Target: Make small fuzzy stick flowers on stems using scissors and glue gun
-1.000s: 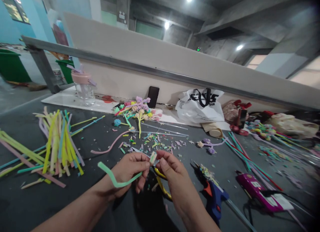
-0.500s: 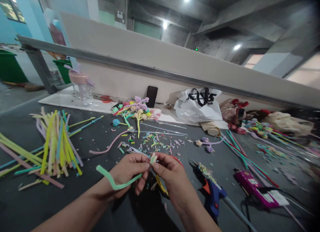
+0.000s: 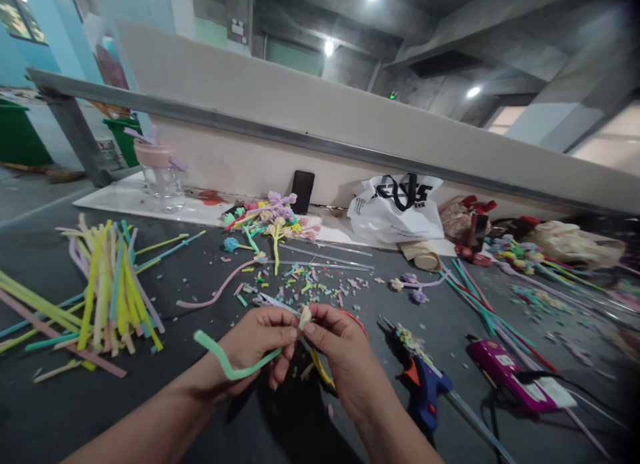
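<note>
A bent light-green pipe cleaner (image 3: pixel 240 371) runs through the fingers of my left hand (image 3: pixel 260 341), which pinches it near one end. My right hand (image 3: pixel 340 347) meets it at the fingertips, pinching a small pale cream fuzzy piece (image 3: pixel 305 315) at the tip of the green stem. Whether the two pieces are joined is hidden by my fingers. Just beyond and under the hands lie scissors (image 3: pixel 274 302), partly covered. A yellow curved piece (image 3: pixel 321 371) shows between my hands on the table.
Several coloured pipe cleaners (image 3: pixel 115 291) are heaped at left. Clippings (image 3: pixel 320 284) and finished fuzzy flowers (image 3: pixel 280 217) lie ahead. A blue glue gun (image 3: pixel 427 391) and a magenta device with a cord (image 3: pixel 515 377) are at right. Behind stand a cup (image 3: pixel 159 174), a phone (image 3: pixel 303 192) and a white bag (image 3: pixel 395 211).
Both hands stay almost in place, with the fingertips still together. The pale piece at the fingertips has turned slightly, and the whole view has shifted a little.
</note>
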`<state>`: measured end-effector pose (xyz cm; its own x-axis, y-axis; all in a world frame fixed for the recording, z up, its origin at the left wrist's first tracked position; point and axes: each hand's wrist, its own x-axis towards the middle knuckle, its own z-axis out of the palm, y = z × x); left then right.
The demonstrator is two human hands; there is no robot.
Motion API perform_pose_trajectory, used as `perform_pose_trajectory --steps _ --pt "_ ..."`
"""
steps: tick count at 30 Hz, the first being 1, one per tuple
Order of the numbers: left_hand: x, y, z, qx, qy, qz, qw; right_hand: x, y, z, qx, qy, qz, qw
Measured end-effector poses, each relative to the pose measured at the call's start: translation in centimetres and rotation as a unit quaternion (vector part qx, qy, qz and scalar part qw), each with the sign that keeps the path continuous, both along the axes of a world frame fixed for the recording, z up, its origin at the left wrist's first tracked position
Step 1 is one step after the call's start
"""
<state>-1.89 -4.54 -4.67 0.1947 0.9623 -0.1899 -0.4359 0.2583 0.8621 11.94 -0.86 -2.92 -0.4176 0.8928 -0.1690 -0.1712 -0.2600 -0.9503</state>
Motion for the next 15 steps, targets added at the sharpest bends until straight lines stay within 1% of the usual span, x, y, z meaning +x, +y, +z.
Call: perform_pose_trajectory --steps 8,11,13,15 --pt "0.1 0.1 -0.1 -0.017 0.018 -0.001 1.000 -0.1 0.0 -0.2 -0.005 -0.005 -0.006 1.000" --pt "0.2 0.0 -0.1 -0.029 0.030 0.010 0.999 0.1 -0.6 0.0 -0.005 -0.006 -0.034 0.999" --pt "0.2 0.0 -0.2 -0.039 0.044 0.016 0.998 0.6 -0.6 0.4 0.024 -0.030 -0.054 0.998" --pt "0.2 0.0 -0.1 -0.045 0.058 0.022 0.997 1.7 0.2 1.1 0.087 -0.091 -0.053 0.991"
